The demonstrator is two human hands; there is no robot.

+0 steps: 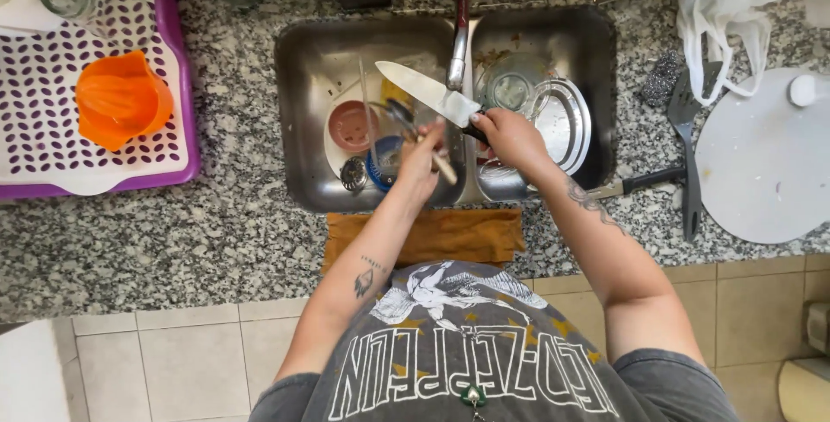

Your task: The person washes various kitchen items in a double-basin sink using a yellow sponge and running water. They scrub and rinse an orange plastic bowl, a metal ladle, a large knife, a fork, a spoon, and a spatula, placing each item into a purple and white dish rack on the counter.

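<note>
The fingers (489, 119) of the right hand (512, 137) are clenched round the dark handle of a kitchen knife (424, 92), whose broad blade points up and to the left over the sink (303, 128), just in front of the faucet (461, 28). The fingers of the left hand (424, 158) are closed on a bunch of cutlery (406, 119) — a spoon bowl and a pale wooden handle show, the rest is hidden by the hand — held just below the blade, above the divider between the two basins.

Judged from this, the step in hand is the washing of the knife and the cutlery over the sink — no running water can be made out. The next move calls for care with the edge, since the blade lies close to the left hand's knuckles.

In the left basin lie a pink bowl (353, 125), a blue item and a drain strainer; in the right, a glass lid (558, 119) and a jar. On the counter (233, 232) stand a purple drying tray (177, 85) with an orange juicer (121, 98), and to the right a black spatula (686, 128), a second knife and a white cutting board (765, 163). A brown cloth (432, 236) hangs at the counter's front edge.
</note>
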